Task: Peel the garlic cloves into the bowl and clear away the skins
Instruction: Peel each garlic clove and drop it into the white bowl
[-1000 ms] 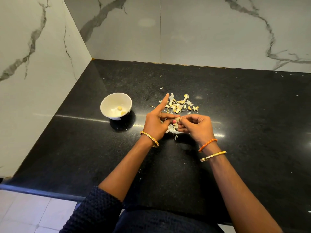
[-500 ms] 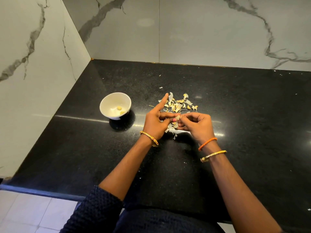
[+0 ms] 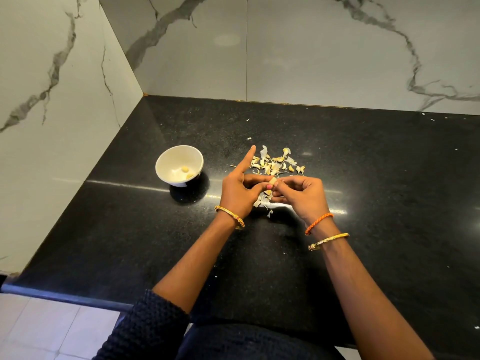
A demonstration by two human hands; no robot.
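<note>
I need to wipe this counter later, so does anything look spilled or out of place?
Only peeling mess: a loose pile of papery garlic skins beyond the hands, a few under them, and tiny flecks strewn over the black stone counter. The small white bowl stands upright, holding two peeled cloves.

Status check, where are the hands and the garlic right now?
Left hand and right hand both pinching one garlic clove. Two peeled cloves in bowl. Skins piled behind hands. Nothing blocking.

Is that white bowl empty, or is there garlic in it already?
Nearly empty: the white bowl stands upright with just two peeled cloves at its bottom.
</note>
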